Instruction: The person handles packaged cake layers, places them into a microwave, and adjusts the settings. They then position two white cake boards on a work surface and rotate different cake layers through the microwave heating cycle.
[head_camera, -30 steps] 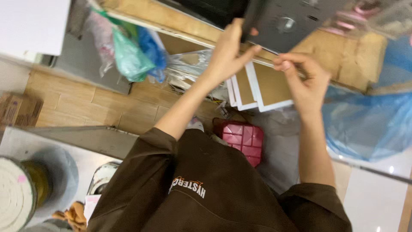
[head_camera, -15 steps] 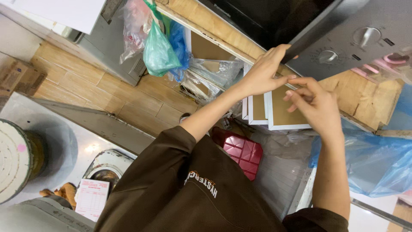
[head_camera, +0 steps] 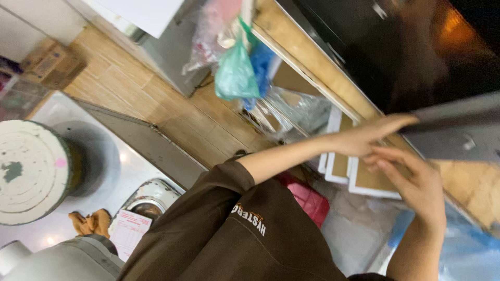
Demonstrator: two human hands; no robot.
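Two hands point(head_camera: 364, 140), three white-framed panels point(head_camera: 372, 182)

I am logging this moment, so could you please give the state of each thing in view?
Left hand: open, flat on grey panel.
Right hand: fingers spread, empty, over the boards.
White-edged boards: stacked, leaning.
Green bag: hanging.
Red box: shut.
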